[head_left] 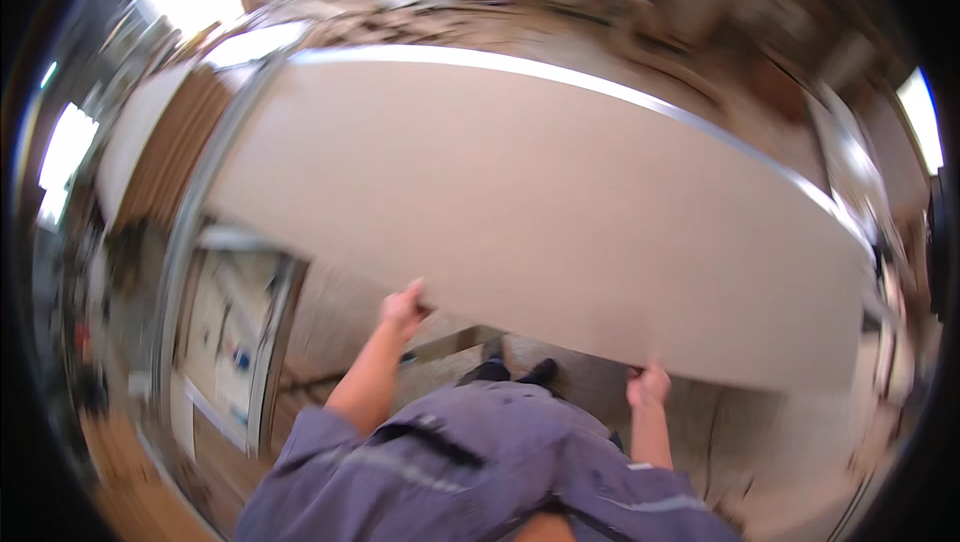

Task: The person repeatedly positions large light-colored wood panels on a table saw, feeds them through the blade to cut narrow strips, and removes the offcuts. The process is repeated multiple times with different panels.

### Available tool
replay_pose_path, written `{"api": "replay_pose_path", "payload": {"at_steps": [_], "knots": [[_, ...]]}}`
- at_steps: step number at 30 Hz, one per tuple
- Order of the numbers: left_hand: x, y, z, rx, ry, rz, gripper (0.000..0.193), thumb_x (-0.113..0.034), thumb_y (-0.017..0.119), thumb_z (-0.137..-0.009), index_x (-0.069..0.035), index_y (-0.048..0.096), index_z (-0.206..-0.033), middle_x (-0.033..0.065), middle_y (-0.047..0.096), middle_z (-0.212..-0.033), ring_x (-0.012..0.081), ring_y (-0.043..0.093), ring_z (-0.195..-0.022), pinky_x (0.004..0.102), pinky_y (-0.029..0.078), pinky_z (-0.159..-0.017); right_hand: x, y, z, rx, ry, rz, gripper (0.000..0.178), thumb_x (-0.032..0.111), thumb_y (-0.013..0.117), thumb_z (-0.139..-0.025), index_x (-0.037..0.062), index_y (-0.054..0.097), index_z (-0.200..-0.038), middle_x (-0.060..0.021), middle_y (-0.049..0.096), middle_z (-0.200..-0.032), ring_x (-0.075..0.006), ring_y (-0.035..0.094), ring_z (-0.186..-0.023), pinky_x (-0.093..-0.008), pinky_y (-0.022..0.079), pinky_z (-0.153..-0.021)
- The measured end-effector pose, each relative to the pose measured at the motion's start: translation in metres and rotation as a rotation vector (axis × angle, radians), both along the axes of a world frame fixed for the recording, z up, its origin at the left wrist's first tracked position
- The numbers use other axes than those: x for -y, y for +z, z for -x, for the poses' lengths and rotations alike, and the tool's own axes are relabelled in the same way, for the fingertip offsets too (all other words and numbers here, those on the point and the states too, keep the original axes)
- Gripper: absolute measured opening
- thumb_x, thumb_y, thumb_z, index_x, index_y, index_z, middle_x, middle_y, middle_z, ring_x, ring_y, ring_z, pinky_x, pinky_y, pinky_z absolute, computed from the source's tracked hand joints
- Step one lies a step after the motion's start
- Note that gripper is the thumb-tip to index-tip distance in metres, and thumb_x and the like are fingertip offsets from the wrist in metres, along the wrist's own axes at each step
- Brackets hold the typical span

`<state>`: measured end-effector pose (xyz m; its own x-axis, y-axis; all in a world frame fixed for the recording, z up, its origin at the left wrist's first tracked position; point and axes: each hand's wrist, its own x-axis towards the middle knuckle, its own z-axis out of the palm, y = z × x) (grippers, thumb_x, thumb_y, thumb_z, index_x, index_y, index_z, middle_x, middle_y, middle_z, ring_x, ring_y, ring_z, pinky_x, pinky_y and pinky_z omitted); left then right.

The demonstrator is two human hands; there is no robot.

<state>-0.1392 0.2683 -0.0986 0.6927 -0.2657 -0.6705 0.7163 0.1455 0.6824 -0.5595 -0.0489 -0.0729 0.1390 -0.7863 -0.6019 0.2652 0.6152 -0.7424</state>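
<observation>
A large pale beige board stretches across the view in front of me, its near edge slanting down to the right. My left hand grips that near edge with its fingers closed, left of my feet. Farther right, my right hand is closed on the same edge, thumb on top. The fingers under the board are hidden, and motion blurs the view. Along the board's far side runs a bright metal rail. By its left end is a grey metal bar.
A stack of brown panels stands beyond the grey bar at the left. Below it, a metal frame surrounds a pale panel with small items. Scraps of wood lie behind the rail. My feet stand on a brownish floor.
</observation>
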Motion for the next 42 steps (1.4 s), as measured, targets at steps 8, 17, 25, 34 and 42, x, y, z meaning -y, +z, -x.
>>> {"api": "replay_pose_path", "payload": {"at_steps": [8, 17, 25, 34, 42], "knots": [[-0.089, 0.032, 0.032, 0.043, -0.131, -0.161, 0.039, -0.042, 0.063, -0.095, -0.004, 0.059, -0.106, 0.0107, 0.06, -0.094, 0.0265, 0.059, -0.084, 0.0427, 0.051, -0.077, -0.018, 0.004, 0.03, -0.086, -0.047, 0.002, 0.021, 0.031, 0.062, -0.097, 0.0104, 0.06, -0.101, -0.0014, 0.063, -0.088, -0.0138, 0.059, -0.072, -0.0305, 0.045, -0.055], [-0.235, 0.022, -0.115, 0.496, -0.601, -1.62, 0.083, -0.039, 0.081, -0.074, 0.004, 0.048, -0.137, 0.0295, 0.063, -0.116, 0.0421, 0.06, -0.113, 0.0492, 0.048, -0.092, -0.026, 0.034, -0.013, -0.179, -0.029, -0.077, 0.018, 0.028, 0.058, -0.098, 0.0107, 0.059, -0.103, -0.0011, 0.064, -0.09, -0.0141, 0.06, -0.072, -0.0286, 0.042, -0.056], [-0.258, 0.015, -0.115, 0.402, -0.694, -1.695, 0.077, -0.037, 0.08, -0.074, 0.004, 0.05, -0.132, 0.0277, 0.064, -0.112, 0.0409, 0.06, -0.108, 0.0483, 0.049, -0.089, -0.083, 0.043, -0.053, -0.219, 0.072, -0.078, 0.021, 0.023, 0.057, -0.098, 0.0054, 0.053, -0.107, -0.0066, 0.062, -0.095, -0.0177, 0.064, -0.077, -0.0308, 0.039, -0.054], [-0.227, 0.002, -0.089, 0.384, -0.726, -1.633, 0.07, -0.034, 0.079, -0.074, 0.004, 0.053, -0.126, 0.0257, 0.064, -0.107, 0.0394, 0.061, -0.103, 0.0473, 0.049, -0.087, -0.08, 0.062, -0.047, -0.275, 0.215, -0.187, 0.029, 0.027, 0.059, -0.096, 0.0002, 0.055, -0.108, -0.014, 0.06, -0.092, -0.0197, 0.062, -0.076, -0.0302, 0.038, -0.052], [-0.214, 0.0, -0.063, 0.352, -0.743, -1.627, 0.064, -0.033, 0.078, -0.074, 0.003, 0.055, -0.121, 0.0239, 0.065, -0.103, 0.0381, 0.061, -0.099, 0.0464, 0.049, -0.084, -0.064, 0.09, -0.028, -0.321, 0.334, -0.177, 0.033, 0.024, 0.063, -0.096, -0.0037, 0.052, -0.111, -0.0138, 0.06, -0.105, -0.0186, 0.065, -0.081, -0.0274, 0.046, -0.06]]}}
